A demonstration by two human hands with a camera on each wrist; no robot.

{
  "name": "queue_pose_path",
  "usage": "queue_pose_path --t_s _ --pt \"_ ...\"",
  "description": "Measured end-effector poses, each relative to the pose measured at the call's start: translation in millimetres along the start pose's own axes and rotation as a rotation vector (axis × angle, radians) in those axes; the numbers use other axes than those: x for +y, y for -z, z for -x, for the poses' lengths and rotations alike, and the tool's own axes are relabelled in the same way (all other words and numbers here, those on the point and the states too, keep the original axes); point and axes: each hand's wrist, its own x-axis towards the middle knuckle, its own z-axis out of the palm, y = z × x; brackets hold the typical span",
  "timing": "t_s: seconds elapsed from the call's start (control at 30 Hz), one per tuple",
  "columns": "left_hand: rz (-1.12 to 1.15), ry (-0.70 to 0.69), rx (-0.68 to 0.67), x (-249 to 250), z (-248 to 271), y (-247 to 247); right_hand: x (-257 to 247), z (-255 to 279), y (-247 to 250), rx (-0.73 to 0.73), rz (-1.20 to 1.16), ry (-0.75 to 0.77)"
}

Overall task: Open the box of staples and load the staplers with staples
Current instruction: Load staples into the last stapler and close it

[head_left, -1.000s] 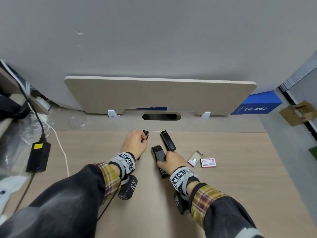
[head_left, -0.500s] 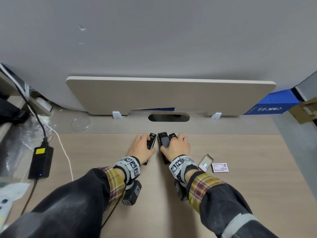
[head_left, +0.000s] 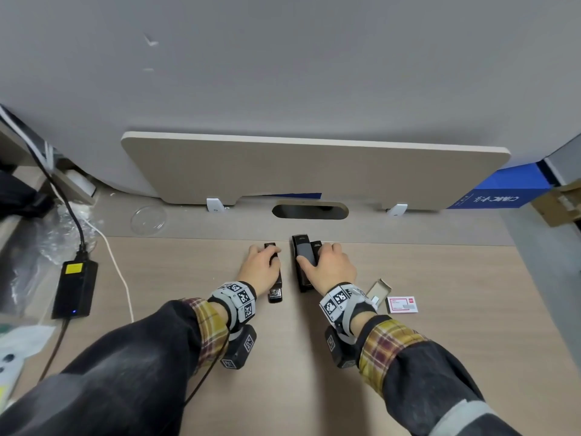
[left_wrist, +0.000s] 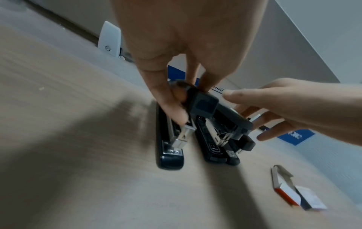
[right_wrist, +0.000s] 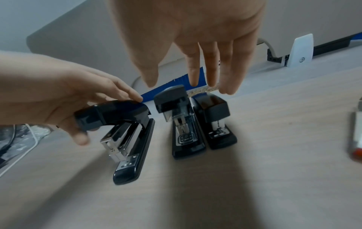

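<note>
Three black staplers lie side by side near the desk's back edge. My left hand (head_left: 267,262) grips the raised top of the left stapler (right_wrist: 125,139), and its metal magazine shows beneath. My right hand (head_left: 317,262) lies over the middle stapler (head_left: 298,265) and the right stapler (head_left: 316,247) with its fingers (right_wrist: 194,74) straight, holding nothing. The open staple box (head_left: 379,289) and its red-and-white sleeve (head_left: 403,304) lie on the desk just right of my right wrist. In the left wrist view the left hand (left_wrist: 182,100) pinches the stapler top (left_wrist: 203,103).
A beige back panel (head_left: 314,171) and a cable slot (head_left: 309,211) stand behind the staplers. At the left are a black power adapter (head_left: 75,287), its cables and a clear lid (head_left: 148,220). A blue box (head_left: 500,190) sits at the far right.
The right hand's stapler, wide open a second ago, now lies shut beside the others nearer the back edge. The right hand has let go and rests over two staplers. The left hand keeps its grip.
</note>
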Motion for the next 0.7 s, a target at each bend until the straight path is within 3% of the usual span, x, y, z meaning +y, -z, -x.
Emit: queue_pose_path --t_s 0.07,0.2,0.37,0.5,0.63,0.7 --pt "-0.132 -0.103 -0.014 -3 -1 4 9 7 5 0.020 -0.019 0.033" --pt "-0.482 -0.272 -0.207 -3 -1 16 27 23 15 0.017 -0.055 0.086" --pt "-0.619 -0.323 -0.253 10 15 9 45 40 27 -0.004 -0.135 0.205" --pt "-0.681 -0.327 -0.301 25 32 -11 56 52 27 -0.154 -0.135 0.252" --pt "-0.655 -0.345 -0.300 41 46 -33 79 67 11 -0.414 -0.046 0.251" --pt "-0.620 -0.357 -0.309 50 51 -43 89 73 2 -0.462 -0.005 0.286"
